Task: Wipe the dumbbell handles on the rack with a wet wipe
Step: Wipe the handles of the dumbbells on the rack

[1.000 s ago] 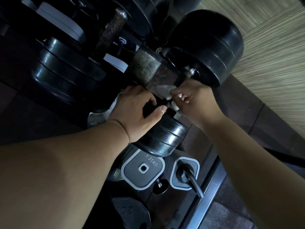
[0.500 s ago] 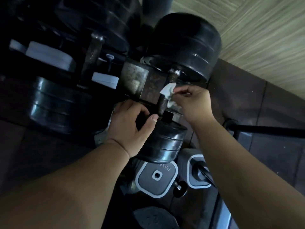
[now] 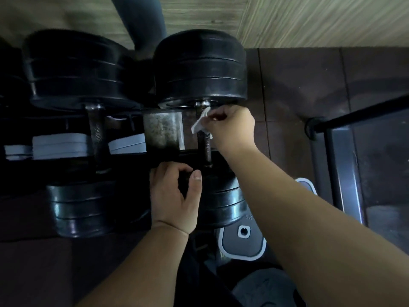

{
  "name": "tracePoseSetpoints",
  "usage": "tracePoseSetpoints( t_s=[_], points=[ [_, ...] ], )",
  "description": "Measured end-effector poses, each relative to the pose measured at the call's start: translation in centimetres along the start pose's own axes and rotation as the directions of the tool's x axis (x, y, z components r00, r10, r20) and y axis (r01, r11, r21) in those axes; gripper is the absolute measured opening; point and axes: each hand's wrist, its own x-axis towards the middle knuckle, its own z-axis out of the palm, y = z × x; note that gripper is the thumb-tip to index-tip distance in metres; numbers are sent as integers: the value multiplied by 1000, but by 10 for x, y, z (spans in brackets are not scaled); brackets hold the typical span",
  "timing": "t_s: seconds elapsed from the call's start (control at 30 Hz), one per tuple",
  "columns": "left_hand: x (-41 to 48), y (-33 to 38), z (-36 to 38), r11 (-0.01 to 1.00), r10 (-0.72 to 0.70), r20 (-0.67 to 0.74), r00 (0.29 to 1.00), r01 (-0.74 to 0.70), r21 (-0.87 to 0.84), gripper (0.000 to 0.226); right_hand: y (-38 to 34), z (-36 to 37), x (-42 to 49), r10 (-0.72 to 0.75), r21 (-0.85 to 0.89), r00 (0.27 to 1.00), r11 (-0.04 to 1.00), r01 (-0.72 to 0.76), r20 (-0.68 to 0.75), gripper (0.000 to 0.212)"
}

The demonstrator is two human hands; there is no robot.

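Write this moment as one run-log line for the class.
step: wipe dumbbell handle | right hand: pinches wet wipe against handle's far end | left hand: grips near weight

Faint "5K", perhaps part of a weight mark, on the grey plate (image 3: 239, 245)

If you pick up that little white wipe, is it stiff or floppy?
Probably floppy: the wet wipe bunches and folds against the dumbbell handle where the right hand pinches it. Likely very light, since fingertips alone hold it.
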Motion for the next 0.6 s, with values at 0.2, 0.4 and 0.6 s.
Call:
tracePoseSetpoints(
  t_s=[0.2,0.4,0.6],
  points=[
    [0,-1,-1,1000,12,9,1000,-12,2,41,4,-4,-5,19,-64,999,998,-16,49,8],
    [1,-2,-1,1000,14,14,1000,-13,-9,39,-4,1,-4,68,65,998,996,-69,11,16],
    [0,-1,0,1000,9,17,1000,-9,-8,40,1,-6,-11,33,-42,999,999,-32,29,11]
  ],
)
